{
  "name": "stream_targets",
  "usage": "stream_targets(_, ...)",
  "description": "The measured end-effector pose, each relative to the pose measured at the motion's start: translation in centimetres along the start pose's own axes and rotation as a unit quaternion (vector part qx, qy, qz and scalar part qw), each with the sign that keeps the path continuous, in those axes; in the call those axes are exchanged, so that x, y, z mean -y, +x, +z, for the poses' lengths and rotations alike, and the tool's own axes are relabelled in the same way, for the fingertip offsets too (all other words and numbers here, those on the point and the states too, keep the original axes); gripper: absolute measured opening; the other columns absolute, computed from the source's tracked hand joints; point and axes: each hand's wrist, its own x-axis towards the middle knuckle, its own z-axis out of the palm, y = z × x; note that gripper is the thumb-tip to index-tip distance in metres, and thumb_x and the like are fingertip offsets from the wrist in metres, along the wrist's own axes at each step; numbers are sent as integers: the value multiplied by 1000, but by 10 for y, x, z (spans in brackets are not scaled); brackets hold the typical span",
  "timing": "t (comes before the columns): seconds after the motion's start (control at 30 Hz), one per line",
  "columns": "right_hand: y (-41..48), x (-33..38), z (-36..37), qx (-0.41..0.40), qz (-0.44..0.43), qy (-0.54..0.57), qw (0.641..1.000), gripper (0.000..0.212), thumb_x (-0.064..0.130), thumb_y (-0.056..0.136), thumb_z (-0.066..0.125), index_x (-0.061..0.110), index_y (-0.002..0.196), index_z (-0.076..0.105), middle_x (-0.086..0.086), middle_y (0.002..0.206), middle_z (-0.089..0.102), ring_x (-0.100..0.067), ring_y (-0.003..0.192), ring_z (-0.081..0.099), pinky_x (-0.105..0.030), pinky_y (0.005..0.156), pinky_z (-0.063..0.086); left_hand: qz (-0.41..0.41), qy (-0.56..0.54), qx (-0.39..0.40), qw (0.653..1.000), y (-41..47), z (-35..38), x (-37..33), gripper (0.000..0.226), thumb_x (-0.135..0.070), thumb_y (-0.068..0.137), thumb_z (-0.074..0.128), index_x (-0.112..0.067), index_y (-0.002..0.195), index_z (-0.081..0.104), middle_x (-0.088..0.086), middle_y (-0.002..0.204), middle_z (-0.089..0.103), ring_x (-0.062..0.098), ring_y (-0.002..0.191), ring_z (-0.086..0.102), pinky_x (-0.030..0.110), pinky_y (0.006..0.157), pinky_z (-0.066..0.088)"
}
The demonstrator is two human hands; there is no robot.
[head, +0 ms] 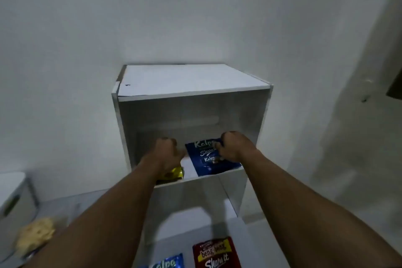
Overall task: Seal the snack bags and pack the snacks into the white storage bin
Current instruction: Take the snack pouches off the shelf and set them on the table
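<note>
A dark blue snack bag [208, 159] lies on the middle shelf of a white open-fronted cabinet [191, 80]. My right hand [236, 148] is closed on the bag's upper right corner. My left hand [168, 152] is curled into a fist at the bag's left edge, thumb against it; whether it grips the bag is unclear. A gold packet [174, 175] lies on the same shelf, partly hidden under my left wrist. A white storage bin [15, 198] with a handle slot stands at the far left edge.
On the surface in front of the cabinet lie a red snack bag [215, 253] and a shiny blue one [169, 262], cut off by the bottom edge. A pale yellow heap of snacks [36, 235] sits beside the bin. White walls close in behind and to the right.
</note>
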Motion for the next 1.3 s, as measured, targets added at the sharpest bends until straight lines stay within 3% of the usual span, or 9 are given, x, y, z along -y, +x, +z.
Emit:
stream_targets(0.17, 33, -13, 26, 32, -23, 5, 999, 36, 41, 96, 55, 8, 101, 66, -11, 96, 68, -25, 81, 62, -33, 69, 50, -54, 34, 3, 998, 16, 15, 9, 24, -43, 93, 57, -24, 79, 58, 2, 78, 63, 15, 70, 62, 35, 68, 56)
stream_targets(0.37, 64, -32, 56, 54, -40, -13, 998, 38, 46, 94, 57, 8, 94, 66, -12, 97, 68, -25, 81, 60, -30, 70, 46, -99, 105, -33, 989, 26, 40, 22, 49, -65, 82, 43, -21, 87, 65, 1, 77, 65, 19, 68, 62, 39, 71, 57)
stream_targets(0.63, 81, -37, 63, 118, -55, -49, 990, 58, 61, 94, 49, 8, 113, 64, -12, 113, 67, -27, 101, 63, -33, 84, 51, -137, 131, -94, 978, 29, 51, 15, 44, -55, 87, 54, -19, 105, 71, 9, 98, 69, 28, 83, 65, 30, 71, 50)
stream_targets(0.73, 87, -38, 60, 124, -52, -51, 990, 62, 64, 90, 54, 10, 119, 61, -11, 117, 64, -27, 103, 60, -36, 90, 53, -210, 112, -95, 967, 30, 51, 11, 43, -54, 88, 57, -13, 94, 70, 12, 92, 68, 32, 87, 66, 29, 68, 42)
stream_targets(0.83, 93, -37, 61, 119, -32, -17, 992, 73, 61, 82, 68, 12, 132, 48, -14, 129, 57, -31, 116, 53, -39, 94, 49, -275, 64, -72, 957, 35, 52, 13, 55, -69, 80, 55, -14, 81, 64, 13, 92, 66, 30, 82, 65, 31, 69, 48)
stream_targets(0.93, 99, -34, 60, 141, 3, 26, 990, 101, 52, 76, 79, 15, 151, 22, -18, 143, 44, -37, 132, 37, -45, 103, 42, -326, 29, -56, 943, 39, 49, 8, 71, -77, 71, 58, -12, 98, 67, 13, 102, 66, 31, 89, 65, 36, 80, 55)
stream_targets(1.03, 103, -28, 57, 158, 30, 50, 986, 121, 35, 77, 83, 21, 157, -6, -20, 150, 36, -39, 139, 28, -51, 110, 36, -352, -30, -86, 932, 42, 44, 4, 73, -62, 69, 77, -12, 119, 56, 11, 115, 65, 32, 104, 64, 38, 86, 54)
stream_targets(1.17, 104, -29, 57, 101, -1, 42, 994, 85, 12, 85, 70, 13, 153, 17, -20, 136, 52, -36, 124, 50, -40, 96, 49, -386, -92, -91, 913, 48, 34, 6, 87, -45, 64, 89, -12, 130, 44, 14, 127, 60, 34, 116, 59, 42, 92, 52)
stream_targets(1.3, 101, -32, 50, 71, -21, 82, 994, 58, 10, 88, 63, 10, 140, 37, -16, 125, 61, -32, 109, 62, -33, 79, 50, -381, -179, -71, 904, 52, 27, 8, 36, -29, 78, 81, -11, 104, 63, 13, 107, 70, 26, 88, 68, 39, 82, 56)
